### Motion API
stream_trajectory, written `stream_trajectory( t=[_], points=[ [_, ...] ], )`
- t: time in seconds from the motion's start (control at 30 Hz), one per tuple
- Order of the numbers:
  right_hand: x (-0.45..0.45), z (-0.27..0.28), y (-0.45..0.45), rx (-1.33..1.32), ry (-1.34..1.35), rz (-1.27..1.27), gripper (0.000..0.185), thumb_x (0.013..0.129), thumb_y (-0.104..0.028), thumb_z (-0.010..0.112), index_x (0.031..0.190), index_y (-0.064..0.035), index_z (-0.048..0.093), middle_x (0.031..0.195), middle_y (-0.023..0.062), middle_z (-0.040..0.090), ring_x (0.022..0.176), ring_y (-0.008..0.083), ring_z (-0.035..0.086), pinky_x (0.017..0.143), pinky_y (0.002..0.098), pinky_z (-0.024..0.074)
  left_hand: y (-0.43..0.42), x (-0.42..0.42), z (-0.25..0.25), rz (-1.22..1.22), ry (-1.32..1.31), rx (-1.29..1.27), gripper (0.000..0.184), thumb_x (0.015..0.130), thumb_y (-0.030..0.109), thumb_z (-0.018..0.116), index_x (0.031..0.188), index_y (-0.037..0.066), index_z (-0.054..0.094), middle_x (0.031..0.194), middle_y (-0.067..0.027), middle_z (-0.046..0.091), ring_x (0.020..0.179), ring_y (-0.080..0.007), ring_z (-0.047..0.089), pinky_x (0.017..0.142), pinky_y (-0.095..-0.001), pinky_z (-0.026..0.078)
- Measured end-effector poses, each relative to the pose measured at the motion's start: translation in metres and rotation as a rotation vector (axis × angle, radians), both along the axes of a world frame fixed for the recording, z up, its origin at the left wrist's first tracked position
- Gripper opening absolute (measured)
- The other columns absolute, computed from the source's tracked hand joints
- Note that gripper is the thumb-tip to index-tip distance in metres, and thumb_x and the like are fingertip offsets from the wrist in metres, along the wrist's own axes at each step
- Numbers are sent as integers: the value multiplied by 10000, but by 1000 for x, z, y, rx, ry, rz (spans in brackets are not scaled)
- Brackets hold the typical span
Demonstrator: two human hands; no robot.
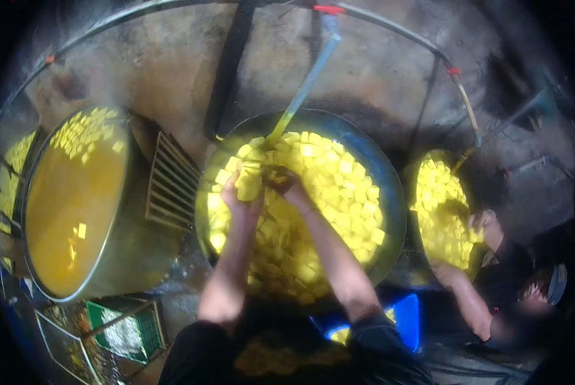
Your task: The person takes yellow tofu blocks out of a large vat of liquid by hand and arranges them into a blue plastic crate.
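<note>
A wide dark round vat (pixel 390 192) in front of me holds many square yellow blocks, which look like tofu (pixel 345 218), in yellowish liquid. Over its far left part, my left hand (pixel 237 192) is closed around yellow tofu blocks (pixel 249 183), with the fingers at their side. My right hand (pixel 286 183) is right beside them, its fingers bent and in shadow. What it holds, if anything, I cannot make out. Just beyond both hands, a pipe (pixel 300 83) slants down into the vat, its lower end yellow.
A tall metal drum (pixel 140 237) of orange-yellow liquid stands left, with a slatted rack (pixel 172 179) beside it. At right, another person's hands (pixel 451 274) work at a smaller vat (pixel 412 224) of yellow blocks. A blue container (pixel 411 321) and green crate (pixel 95 314) are nearer.
</note>
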State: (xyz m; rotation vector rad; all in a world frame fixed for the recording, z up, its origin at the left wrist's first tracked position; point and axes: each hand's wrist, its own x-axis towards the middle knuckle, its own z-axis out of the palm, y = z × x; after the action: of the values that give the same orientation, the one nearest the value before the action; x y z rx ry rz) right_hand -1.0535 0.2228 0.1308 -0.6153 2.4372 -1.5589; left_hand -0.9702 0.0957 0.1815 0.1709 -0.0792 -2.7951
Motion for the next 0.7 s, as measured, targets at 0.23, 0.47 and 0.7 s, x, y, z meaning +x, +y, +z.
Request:
stream_trajectory(
  t=[0.23, 0.47, 0.7],
  points=[
    [-31, -48, -70, 422, 582, 10, 295, 886, -216, 517, 1104, -34, 595, 1033, 154, 636, 928, 288, 610, 796, 390, 498, -24, 28, 15, 5, -33, 34, 282, 913, 155, 424, 1099, 11, 579, 1045, -210, 603, 913, -349, 577, 835, -496, 484],
    [32, 66, 43, -540, -607, 72, 259, 903, -168, 543, 1115, -25, 590, 1034, 88, 639, 953, 200, 616, 768, 351, 505, -18, 34, 7, 27, -176, -96, 208, 907, 159, 568, 940, -43, 611, 872, -136, 645, 779, -262, 624, 669, -374, 542],
    [140, 196, 135, -72, -119, -34, 416, 746, -148, 769, 1110, -39, 600, 1007, 111, 643, 953, 208, 625, 797, 333, 507, 114, 13, 28, -328, -191, -280, 216, 943, 175, 456, 1008, -3, 562, 880, -89, 607, 779, -209, 591, 692, -327, 494]
  ],
)
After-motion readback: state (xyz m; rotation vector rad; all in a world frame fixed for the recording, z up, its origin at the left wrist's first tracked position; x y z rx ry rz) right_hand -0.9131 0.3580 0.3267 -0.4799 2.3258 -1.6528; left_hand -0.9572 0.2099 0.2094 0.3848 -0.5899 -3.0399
